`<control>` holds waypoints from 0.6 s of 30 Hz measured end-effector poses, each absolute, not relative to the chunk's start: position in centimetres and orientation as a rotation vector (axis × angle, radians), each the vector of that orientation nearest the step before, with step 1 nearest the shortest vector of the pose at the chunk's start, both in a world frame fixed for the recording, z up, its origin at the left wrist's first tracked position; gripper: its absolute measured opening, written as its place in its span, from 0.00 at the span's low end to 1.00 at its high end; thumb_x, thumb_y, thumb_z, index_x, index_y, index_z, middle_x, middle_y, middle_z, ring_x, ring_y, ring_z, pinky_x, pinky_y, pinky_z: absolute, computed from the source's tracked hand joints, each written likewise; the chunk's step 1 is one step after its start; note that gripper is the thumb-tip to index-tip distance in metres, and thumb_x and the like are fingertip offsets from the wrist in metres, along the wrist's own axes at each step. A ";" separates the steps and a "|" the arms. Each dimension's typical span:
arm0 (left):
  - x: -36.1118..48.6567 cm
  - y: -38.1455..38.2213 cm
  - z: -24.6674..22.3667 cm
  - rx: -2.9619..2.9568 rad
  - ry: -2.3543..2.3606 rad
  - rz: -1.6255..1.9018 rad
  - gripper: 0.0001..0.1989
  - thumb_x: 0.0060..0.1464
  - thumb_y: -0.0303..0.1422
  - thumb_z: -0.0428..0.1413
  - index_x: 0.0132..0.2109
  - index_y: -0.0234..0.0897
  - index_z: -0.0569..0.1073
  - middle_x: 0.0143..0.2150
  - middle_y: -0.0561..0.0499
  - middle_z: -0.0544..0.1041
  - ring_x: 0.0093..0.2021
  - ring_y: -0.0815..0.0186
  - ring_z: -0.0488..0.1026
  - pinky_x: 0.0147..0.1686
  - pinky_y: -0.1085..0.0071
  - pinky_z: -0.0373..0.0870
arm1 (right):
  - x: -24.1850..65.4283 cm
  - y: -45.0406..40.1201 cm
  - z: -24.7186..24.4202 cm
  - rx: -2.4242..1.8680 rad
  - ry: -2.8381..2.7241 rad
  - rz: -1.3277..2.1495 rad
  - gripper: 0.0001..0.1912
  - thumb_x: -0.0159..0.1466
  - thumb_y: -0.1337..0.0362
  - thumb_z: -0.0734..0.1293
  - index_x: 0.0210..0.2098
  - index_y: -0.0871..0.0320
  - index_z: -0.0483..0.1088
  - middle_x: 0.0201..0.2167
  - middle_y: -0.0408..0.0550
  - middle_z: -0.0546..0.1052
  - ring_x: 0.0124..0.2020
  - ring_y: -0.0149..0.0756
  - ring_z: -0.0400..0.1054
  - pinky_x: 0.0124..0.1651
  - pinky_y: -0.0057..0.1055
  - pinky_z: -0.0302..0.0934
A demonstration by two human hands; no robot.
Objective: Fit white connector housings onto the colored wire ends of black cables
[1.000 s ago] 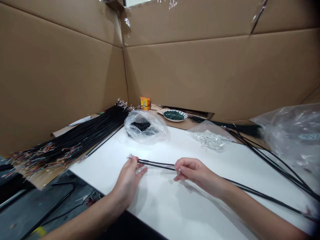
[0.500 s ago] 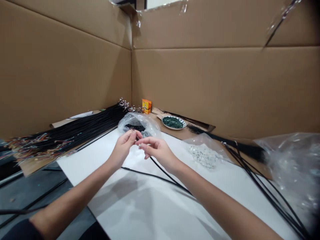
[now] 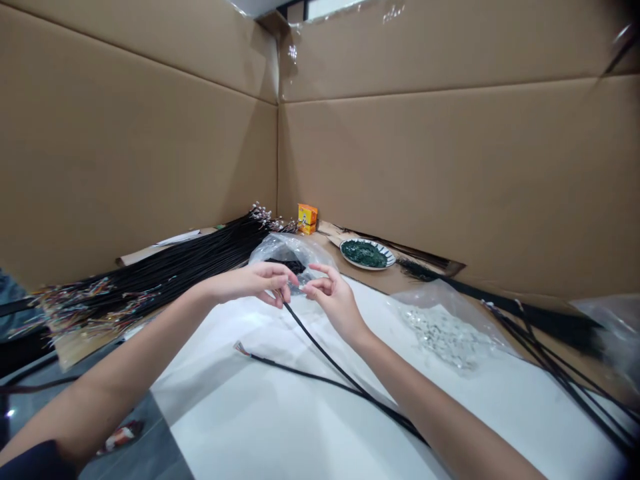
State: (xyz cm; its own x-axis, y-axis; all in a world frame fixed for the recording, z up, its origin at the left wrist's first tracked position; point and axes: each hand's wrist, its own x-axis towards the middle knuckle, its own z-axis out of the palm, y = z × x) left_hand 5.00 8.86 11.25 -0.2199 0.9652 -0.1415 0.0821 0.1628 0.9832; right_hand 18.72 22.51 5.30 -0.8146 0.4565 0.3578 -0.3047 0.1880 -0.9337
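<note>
My left hand (image 3: 265, 280) is closed around the end of a black cable (image 3: 320, 345), which runs down to the right under my right forearm. Facing it, my right hand (image 3: 333, 297) has thumb and index finger pinched on a tiny pale piece, too small to make out. The fingertips of both hands are close together. Below them on the white board (image 3: 250, 427) lies a second black cable (image 3: 300, 375) with its fanned coloured wires pointing left. Just behind my hands sits a clear plastic bag (image 3: 300, 248) with dark parts inside.
Many black cables (image 3: 200, 257) lie bundled at the left. An orange box (image 3: 307, 219) and a plate (image 3: 389, 259) of dark green bits stand at the back. On the right are a bag of white pieces (image 3: 445, 333) and more cables (image 3: 560, 367). Cardboard walls (image 3: 425, 167) rise behind.
The view has shifted, so most things appear further right. My left hand has turned over, with its wrist higher, and the second cable's wire end is now uncovered.
</note>
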 end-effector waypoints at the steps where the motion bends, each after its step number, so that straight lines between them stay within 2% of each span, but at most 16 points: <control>1: 4.9 9.1 11.3 1.122 1.569 1.114 0.13 0.46 0.39 0.61 0.36 0.33 0.76 0.32 0.43 0.77 0.30 0.65 0.75 0.31 0.73 0.71 | 18.7 22.5 5.4 -0.129 -1.909 1.673 0.25 0.56 0.62 0.68 0.52 0.59 0.61 0.31 0.45 0.75 0.33 0.33 0.69 0.41 0.31 0.63; 5: 5.1 9.9 10.5 1.409 1.667 0.969 0.14 0.48 0.42 0.58 0.28 0.34 0.72 0.27 0.48 0.75 0.27 0.66 0.73 0.28 0.74 0.70 | 18.7 22.3 5.8 -0.099 -2.002 1.617 0.22 0.57 0.65 0.67 0.50 0.57 0.63 0.30 0.43 0.75 0.32 0.32 0.69 0.39 0.31 0.62; 9: 4.8 9.7 9.6 1.543 1.645 0.891 0.17 0.52 0.43 0.54 0.24 0.34 0.69 0.23 0.50 0.72 0.26 0.68 0.70 0.27 0.75 0.67 | 18.7 21.7 5.0 -0.136 -2.025 1.634 0.19 0.56 0.65 0.69 0.46 0.57 0.66 0.30 0.43 0.75 0.33 0.33 0.69 0.40 0.30 0.61; 13: 4.1 9.4 8.3 1.463 1.472 0.954 0.16 0.53 0.43 0.54 0.27 0.33 0.70 0.25 0.50 0.72 0.26 0.68 0.71 0.28 0.74 0.67 | 18.5 20.7 3.8 -0.231 -1.984 1.790 0.21 0.58 0.56 0.67 0.48 0.58 0.63 0.31 0.44 0.75 0.34 0.32 0.70 0.42 0.31 0.62; 18: 3.7 9.5 6.1 1.251 1.282 1.157 0.16 0.53 0.43 0.55 0.28 0.33 0.69 0.27 0.51 0.71 0.27 0.68 0.71 0.32 0.71 0.69 | 18.2 19.2 3.1 -0.395 -2.054 1.995 0.22 0.62 0.45 0.58 0.38 0.59 0.63 0.35 0.48 0.72 0.31 0.32 0.71 0.36 0.31 0.64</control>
State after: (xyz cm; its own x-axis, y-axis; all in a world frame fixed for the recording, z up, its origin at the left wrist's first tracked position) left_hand 3.66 9.51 6.13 -0.0054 0.9998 -0.0209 0.0810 0.0212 0.9965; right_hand 18.15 19.22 3.14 -0.9319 0.3627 -0.0090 0.0195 0.0253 -0.9995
